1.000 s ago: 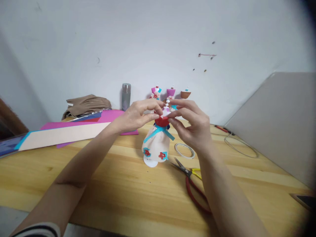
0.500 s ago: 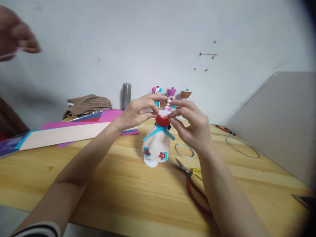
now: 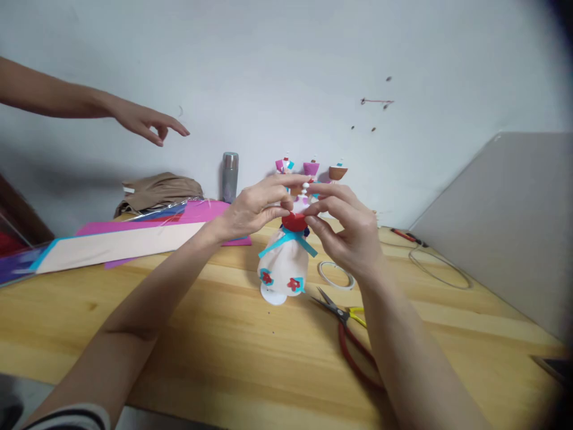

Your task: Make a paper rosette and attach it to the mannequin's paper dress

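A miniature dress form (image 3: pixel 283 263) stands upright on a round white base, wearing a pale gathered skirt with red flowers on blue patches. A blue ribbon (image 3: pixel 286 237) circles its waist, and red fabric (image 3: pixel 294 223) wraps the bodice beneath a white neck knob. My left hand (image 3: pixel 259 206) pinches the upper left edge of that red fabric between thumb and fingertip. On the opposite side, my right hand (image 3: pixel 351 233) has thumb and index finger closed on the fabric's right edge. The back of the form is hidden.
Scissors (image 3: pixel 340 313) with red and yellow handles and a white tape ring (image 3: pixel 336 275) lie nearby. Three small dressed forms (image 3: pixel 312 169) stand behind. Coloured sheets (image 3: pixel 129 245), brown cloth (image 3: pixel 163 192) and a flask (image 3: pixel 230 177) are left. Another person's hand (image 3: pixel 145 121) reaches in.
The other person's hand has come further in from the left, one finger extended. My left fingertips have shifted slightly right and down at the red fabric's edge; my right hand has barely moved.
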